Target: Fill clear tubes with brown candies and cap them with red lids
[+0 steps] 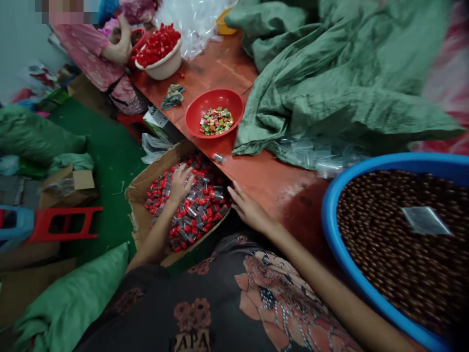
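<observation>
My left hand is over a cardboard box full of small clear containers with red caps. Its fingers are spread and appear to rest on the heap. At the edge of the orange-red table, beside the box, my right hand has its fingers stretched out and holds nothing. One small clear container with a red end lies on the table just beyond the box. Behind it stands a red bowl with small wrapped pieces in it.
To the right, a blue tub holds many round brown balls and a clear flat piece. Green sacking covers the table's far side. A person works by a white basin of red parts. A red stool stands left.
</observation>
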Motion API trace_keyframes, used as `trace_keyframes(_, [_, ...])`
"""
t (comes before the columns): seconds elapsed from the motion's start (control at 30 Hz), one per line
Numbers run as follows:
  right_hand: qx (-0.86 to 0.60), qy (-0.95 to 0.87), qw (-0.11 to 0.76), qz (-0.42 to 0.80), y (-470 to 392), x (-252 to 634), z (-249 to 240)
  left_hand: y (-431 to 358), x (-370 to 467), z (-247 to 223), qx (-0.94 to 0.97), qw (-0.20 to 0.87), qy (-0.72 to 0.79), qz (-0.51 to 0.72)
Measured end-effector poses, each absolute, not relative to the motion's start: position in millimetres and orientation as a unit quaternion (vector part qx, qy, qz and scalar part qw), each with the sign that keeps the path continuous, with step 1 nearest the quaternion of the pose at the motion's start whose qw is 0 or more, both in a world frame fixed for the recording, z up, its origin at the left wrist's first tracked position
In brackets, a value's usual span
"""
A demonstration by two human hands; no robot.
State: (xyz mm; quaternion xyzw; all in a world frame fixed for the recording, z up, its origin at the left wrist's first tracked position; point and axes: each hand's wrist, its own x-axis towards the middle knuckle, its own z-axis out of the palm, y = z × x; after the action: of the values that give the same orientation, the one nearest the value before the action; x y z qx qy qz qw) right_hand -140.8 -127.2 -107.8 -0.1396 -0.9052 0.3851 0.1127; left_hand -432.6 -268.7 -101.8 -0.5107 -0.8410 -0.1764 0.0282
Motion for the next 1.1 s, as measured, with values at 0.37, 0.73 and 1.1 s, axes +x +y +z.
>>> trace_keyframes(0.37, [-0.176, -0.858, 0.198, 0.441, -113, -108, -117, -298, -344, -199, -0.441, -0.077, -0.894, -0.028])
trace_keyframes(0.73, [-0.136, -0.851, 0.224, 0.455, -107, -107, -116, -234, -420, -210, -0.451, -0.106, -0.884, 0.06])
trace_keyframes(1.1, [-0.133, -0.857, 0.205, 0.455, -108, -106, -116, -228, -473, -214, -0.39, -0.104, -0.913, 0.063])
